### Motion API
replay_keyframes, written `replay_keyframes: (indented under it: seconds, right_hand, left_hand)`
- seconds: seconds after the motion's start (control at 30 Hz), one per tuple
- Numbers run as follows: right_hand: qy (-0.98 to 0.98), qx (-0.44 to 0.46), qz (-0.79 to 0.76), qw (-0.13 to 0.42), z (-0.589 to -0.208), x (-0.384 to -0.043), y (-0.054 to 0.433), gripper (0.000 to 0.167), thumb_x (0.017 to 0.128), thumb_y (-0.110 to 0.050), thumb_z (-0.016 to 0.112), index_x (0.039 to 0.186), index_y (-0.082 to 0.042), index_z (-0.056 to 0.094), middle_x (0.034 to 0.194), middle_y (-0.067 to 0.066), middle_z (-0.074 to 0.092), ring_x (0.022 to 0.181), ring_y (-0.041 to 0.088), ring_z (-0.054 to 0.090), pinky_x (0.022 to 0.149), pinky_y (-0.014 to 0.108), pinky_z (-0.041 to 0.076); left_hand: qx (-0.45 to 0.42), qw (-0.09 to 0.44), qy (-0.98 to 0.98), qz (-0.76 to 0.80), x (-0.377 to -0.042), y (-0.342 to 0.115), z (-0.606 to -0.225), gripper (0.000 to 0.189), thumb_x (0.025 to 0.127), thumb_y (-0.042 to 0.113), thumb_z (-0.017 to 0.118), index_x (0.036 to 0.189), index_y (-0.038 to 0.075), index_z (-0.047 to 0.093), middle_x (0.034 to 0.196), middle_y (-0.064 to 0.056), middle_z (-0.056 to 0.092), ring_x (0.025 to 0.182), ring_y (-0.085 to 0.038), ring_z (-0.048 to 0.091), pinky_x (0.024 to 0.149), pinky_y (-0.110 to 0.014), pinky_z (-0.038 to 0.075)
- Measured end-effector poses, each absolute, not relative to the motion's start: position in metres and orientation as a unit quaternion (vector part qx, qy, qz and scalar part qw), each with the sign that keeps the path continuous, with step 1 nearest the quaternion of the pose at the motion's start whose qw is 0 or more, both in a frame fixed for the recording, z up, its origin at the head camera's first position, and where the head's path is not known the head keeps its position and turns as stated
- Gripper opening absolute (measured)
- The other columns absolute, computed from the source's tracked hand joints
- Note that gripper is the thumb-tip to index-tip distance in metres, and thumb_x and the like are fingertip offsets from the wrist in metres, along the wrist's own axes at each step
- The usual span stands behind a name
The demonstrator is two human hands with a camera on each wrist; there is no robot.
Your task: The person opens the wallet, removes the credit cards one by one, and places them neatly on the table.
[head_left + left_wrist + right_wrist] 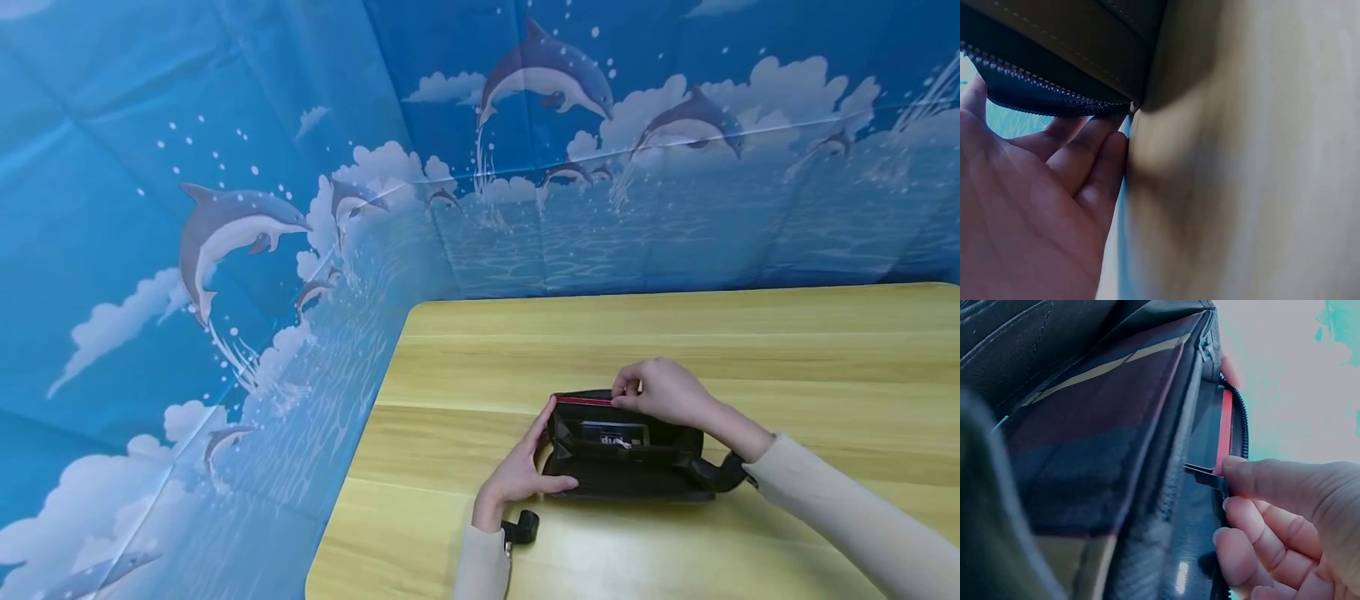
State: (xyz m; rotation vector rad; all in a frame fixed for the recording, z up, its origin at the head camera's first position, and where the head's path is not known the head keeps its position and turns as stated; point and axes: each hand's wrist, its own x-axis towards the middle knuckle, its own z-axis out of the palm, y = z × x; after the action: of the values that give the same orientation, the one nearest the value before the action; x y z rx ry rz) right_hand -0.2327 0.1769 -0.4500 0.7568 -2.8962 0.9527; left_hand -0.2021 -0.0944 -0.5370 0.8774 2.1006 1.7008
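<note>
A black zip bag [637, 485] lies opened on the table, its mouth facing up. My left hand [517, 475] holds its left end, thumb at the front flap and fingers at the back corner. In the left wrist view those fingers [1079, 150] touch the zipped edge. At the rear compartment my right hand [667, 392] pinches the end of a thin red-edged flat item [1225, 428]. A small dark tab [1207, 479] sticks out by the thumb; most of the item is hidden inside. Striped lining [1097, 419] shows in the middle compartment.
Something grey with a silvery part [618, 437] shows inside the bag's middle. The wooden table [465, 367] has rounded corners. Behind and left of it hangs a blue dolphin-print sheet [487, 242]. Black wrist mounts [525, 527] sit close to the bag.
</note>
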Motion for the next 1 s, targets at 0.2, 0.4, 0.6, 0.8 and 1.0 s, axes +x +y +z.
replay_keyframes:
  seconds: [0.2, 0.4, 0.6, 0.8, 1.0]
  right_hand:
    - [-0.927, 0.237, 0.289, 0.019, -0.453, -0.228, 0.175, 0.018, 0.079, -0.025, 0.078, 0.077, -0.02, 0.061, 0.059, -0.013, 0.05, 0.049, 0.005, 0.043, 0.046, 0.026, 0.033]
    - [-0.928, 0.236, 0.285, 0.036, -0.455, -0.224, 0.172, 0.018, 0.077, -0.028, 0.08, 0.077, -0.022, 0.062, 0.057, -0.015, 0.048, 0.046, 0.005, 0.04, 0.043, 0.025, 0.029]
    - [-0.928, 0.238, 0.28, 0.055, -0.456, -0.221, 0.171, 0.019, 0.076, -0.028, 0.081, 0.077, -0.023, 0.063, 0.056, -0.017, 0.046, 0.047, 0.003, 0.04, 0.042, 0.024, 0.03]
    - [-0.927, 0.243, 0.278, 0.059, -0.456, -0.22, 0.172, 0.02, 0.075, -0.027, 0.081, 0.078, -0.022, 0.062, 0.059, -0.016, 0.045, 0.048, 0.003, 0.039, 0.042, 0.024, 0.028]
    - [-0.927, 0.248, 0.276, 0.057, -0.457, -0.219, 0.172, 0.022, 0.075, -0.027, 0.082, 0.076, -0.024, 0.06, 0.058, -0.016, 0.044, 0.048, 0.002, 0.039, 0.043, 0.024, 0.029]
  left_hand:
    - [0.287, 0.151, 0.749, 0.577, -0.204, -0.096, -0.555, 0.113, 0.073, 0.008, 0.082, 0.152, 0.036, 0.007, 0.155, 0.009, 0.018, 0.139, -0.013, 0.018, 0.112, -0.039, 0.016]
    - [0.292, 0.138, 0.754, 0.572, -0.202, -0.096, -0.557, 0.113, 0.073, 0.007, 0.083, 0.153, 0.036, 0.007, 0.155, 0.008, 0.019, 0.14, -0.015, 0.018, 0.112, -0.038, 0.016]
    - [0.3, 0.13, 0.757, 0.565, -0.201, -0.096, -0.558, 0.115, 0.072, 0.005, 0.083, 0.153, 0.034, 0.006, 0.155, 0.007, 0.018, 0.139, -0.015, 0.02, 0.112, -0.037, 0.015]
    - [0.302, 0.125, 0.757, 0.566, -0.201, -0.096, -0.557, 0.115, 0.071, 0.006, 0.084, 0.153, 0.033, 0.007, 0.155, 0.006, 0.019, 0.138, -0.016, 0.024, 0.112, -0.038, 0.017]
    - [0.301, 0.126, 0.76, 0.562, -0.199, -0.097, -0.556, 0.117, 0.07, 0.007, 0.084, 0.153, 0.033, 0.006, 0.154, 0.005, 0.021, 0.136, -0.016, 0.028, 0.111, -0.039, 0.018]
